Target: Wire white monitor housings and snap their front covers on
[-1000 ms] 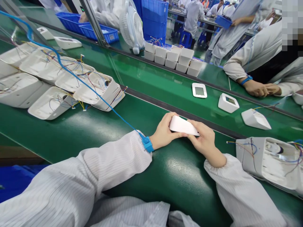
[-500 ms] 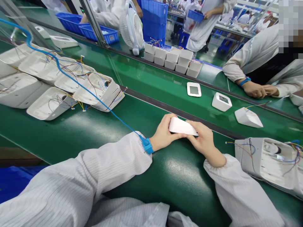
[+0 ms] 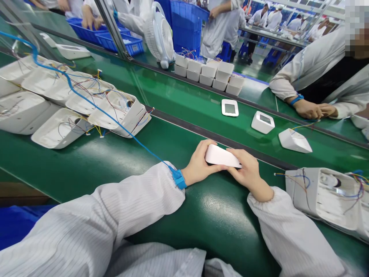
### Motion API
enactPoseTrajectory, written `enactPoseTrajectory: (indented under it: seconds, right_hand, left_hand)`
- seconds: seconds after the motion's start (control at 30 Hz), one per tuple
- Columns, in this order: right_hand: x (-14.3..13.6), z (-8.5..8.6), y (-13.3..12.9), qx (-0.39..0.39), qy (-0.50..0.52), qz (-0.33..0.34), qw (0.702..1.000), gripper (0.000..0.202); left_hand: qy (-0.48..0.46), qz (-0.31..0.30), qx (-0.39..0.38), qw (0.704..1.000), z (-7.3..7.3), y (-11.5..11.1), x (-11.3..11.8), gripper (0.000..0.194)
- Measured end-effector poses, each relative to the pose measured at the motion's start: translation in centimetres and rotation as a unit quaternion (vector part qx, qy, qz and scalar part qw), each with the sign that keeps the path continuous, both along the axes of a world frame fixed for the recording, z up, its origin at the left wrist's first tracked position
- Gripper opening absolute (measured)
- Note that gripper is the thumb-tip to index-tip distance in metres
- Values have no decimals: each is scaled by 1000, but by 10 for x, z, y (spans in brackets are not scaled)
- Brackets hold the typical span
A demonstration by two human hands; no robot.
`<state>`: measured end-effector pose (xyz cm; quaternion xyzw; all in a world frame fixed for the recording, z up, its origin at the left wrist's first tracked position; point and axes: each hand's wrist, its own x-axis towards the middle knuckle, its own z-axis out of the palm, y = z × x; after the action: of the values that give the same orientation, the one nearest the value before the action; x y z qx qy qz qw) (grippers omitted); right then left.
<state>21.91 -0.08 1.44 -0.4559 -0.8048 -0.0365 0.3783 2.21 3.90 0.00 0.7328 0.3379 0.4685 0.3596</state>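
A white wedge-shaped plastic housing (image 3: 221, 156) is held between both my hands, just above the green work surface (image 3: 155, 154). My left hand (image 3: 198, 163) grips its left end, thumb along the lower edge and fingers over the top. At the narrower right end, my right hand (image 3: 245, 165) is closed on it in the same way. The far side of the housing is hidden from me. A blue strap (image 3: 179, 179) with a coiled blue cord circles my left wrist.
Open white housings (image 3: 62, 129) with loose wires crowd the left; more housings (image 3: 334, 200) lie at right. Along the green conveyor belt sit a square display unit (image 3: 230, 107), another unit (image 3: 263, 122) and a wedge housing (image 3: 295, 141). A fan (image 3: 160, 34) and a co-worker's hands (image 3: 315, 110) are beyond.
On the belt, the display units and wedge housing have shifted slightly left. My hands keep the same hold on the white housing. In the background, a person carrying a blue bin has moved left.
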Motion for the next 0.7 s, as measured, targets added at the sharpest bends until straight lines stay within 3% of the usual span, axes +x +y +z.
enactPoseTrajectory:
  seconds: [0.27, 0.43, 0.5, 0.57, 0.63, 0.7]
  right_hand:
    - [13, 3, 6, -19, -10, -27, 999, 44]
    - [35, -3, 18, -60, 11, -214, 975, 48]
    - [47, -12, 25, -91, 79, -254, 960, 50]
    - [59, -24, 35, -139, 192, -254, 938, 53]
    - [71, -35, 44, -181, 317, -244, 899, 56]
    - [80, -43, 52, -171, 420, -245, 857, 58]
  left_hand:
    - [1, -22, -25, 999, -5, 0, 1, 80]
    - [11, -101, -75, 992, -11, 0, 4, 86]
    - [35, -124, -78, 989, -10, -1, 4, 81]
    - [59, -128, -64, 988, -9, -3, 3, 71]
    - [72, -125, -49, 988, -7, -4, 3, 62]
    - [80, -123, -39, 988, -5, -4, 2, 56]
